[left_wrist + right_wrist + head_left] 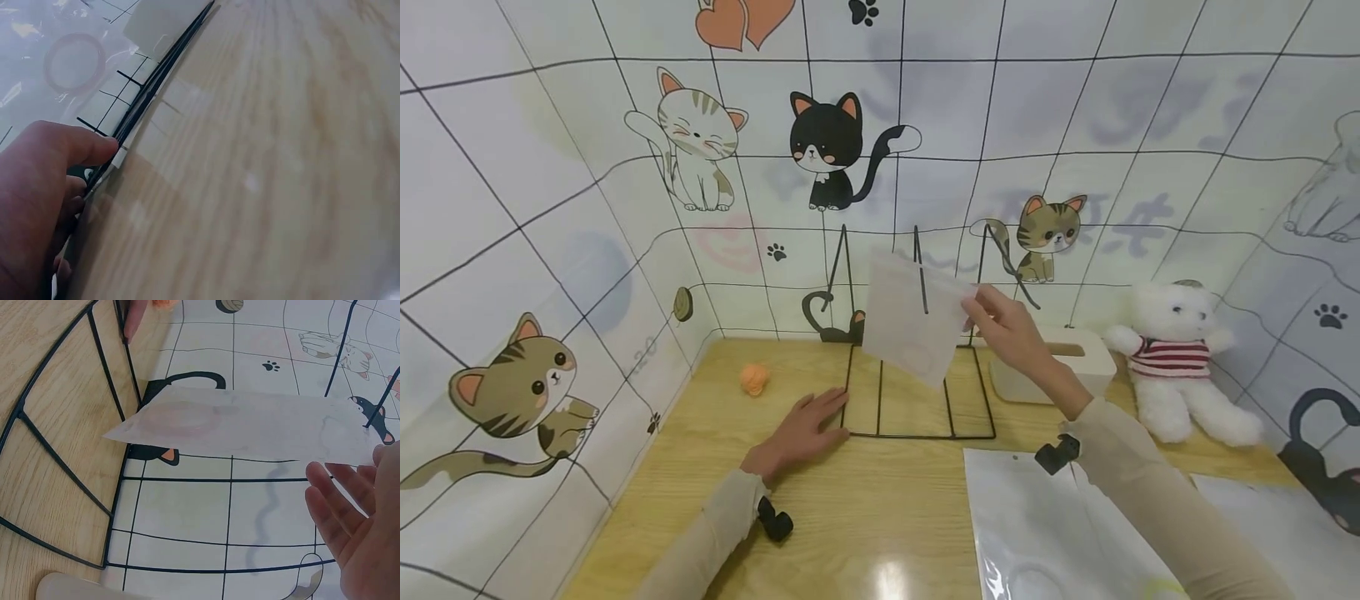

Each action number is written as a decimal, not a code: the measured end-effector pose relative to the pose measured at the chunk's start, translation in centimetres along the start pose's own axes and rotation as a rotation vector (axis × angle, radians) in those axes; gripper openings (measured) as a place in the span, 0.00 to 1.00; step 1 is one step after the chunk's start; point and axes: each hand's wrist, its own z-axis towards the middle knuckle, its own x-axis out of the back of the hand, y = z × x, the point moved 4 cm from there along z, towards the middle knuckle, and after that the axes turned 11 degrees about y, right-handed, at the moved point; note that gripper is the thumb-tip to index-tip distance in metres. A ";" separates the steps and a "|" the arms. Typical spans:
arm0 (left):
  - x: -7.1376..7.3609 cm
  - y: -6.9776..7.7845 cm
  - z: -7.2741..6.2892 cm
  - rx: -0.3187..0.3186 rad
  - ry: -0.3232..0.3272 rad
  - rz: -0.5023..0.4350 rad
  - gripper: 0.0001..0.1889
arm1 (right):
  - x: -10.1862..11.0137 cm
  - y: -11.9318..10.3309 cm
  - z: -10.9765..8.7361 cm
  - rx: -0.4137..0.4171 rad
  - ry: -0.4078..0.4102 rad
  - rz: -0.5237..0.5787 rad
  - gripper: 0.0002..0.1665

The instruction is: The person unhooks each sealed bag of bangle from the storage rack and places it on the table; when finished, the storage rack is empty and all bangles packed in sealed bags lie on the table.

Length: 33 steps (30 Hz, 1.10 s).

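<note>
My right hand [1003,325] pinches the right upper edge of a translucent, whitish plastic bag [910,325], which hangs flat over a black wire rack [917,437]. The rack's base lies on the table, and upright prongs rise at its back; the middle prong overlaps the bag's top in the head view. In the left wrist view a faint pinkish ring outline [76,62] shows on the bag. My left hand [801,429] rests on the table with fingers extended, fingertips touching the left side of the rack base. Its thumb [103,147] lies against the wire.
A white tissue box [1052,387] stands behind my right forearm, with a white teddy bear [1172,375] beside it. A small orange ball-like object [754,379] sits left of the rack. Clear plastic packaging [1022,508] covers the front right. A cat-print wall covering [925,108] encloses the table.
</note>
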 end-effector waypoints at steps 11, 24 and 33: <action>-0.7 0.1 -0.1 -0.012 0.025 0.008 0.36 | 0.2 -0.6 -0.2 -0.002 0.035 -0.027 0.17; 0.5 0.3 -0.7 -0.046 0.080 -0.026 0.35 | -1.0 -1.3 -0.1 -0.056 0.004 0.012 0.16; 0.1 -0.2 -0.5 -0.047 0.055 0.000 0.35 | -0.7 -1.5 -0.5 -0.079 0.008 -0.043 0.16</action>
